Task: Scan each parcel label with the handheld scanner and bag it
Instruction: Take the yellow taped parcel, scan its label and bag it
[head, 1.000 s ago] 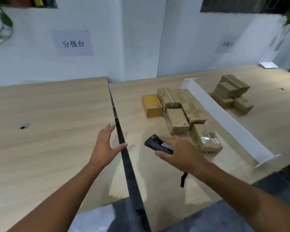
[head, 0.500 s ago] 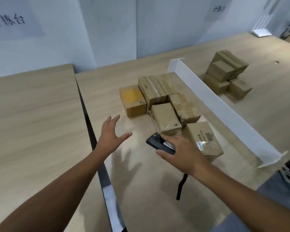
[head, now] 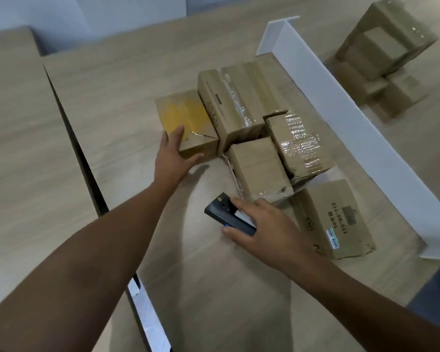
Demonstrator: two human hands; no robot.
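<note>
Several brown cardboard parcels sit clustered on the wooden table. My left hand holds the near corner of the yellow-taped parcel, fingers on its top and thumb on its front face. My right hand grips the black handheld scanner low over the table, just in front of a plain parcel. A parcel with printed text and a small label lies to the right of that hand. No bag is in view.
A long box and a tape-wrapped box fill the cluster's back. A white upright divider runs diagonally on the right, with another parcel stack beyond it. A dark gap separates this table from the left one.
My left hand moved forward from open air and took hold of the yellow-taped parcel. The view tilted down and closer. My right hand still holds the scanner near the plain parcel.
</note>
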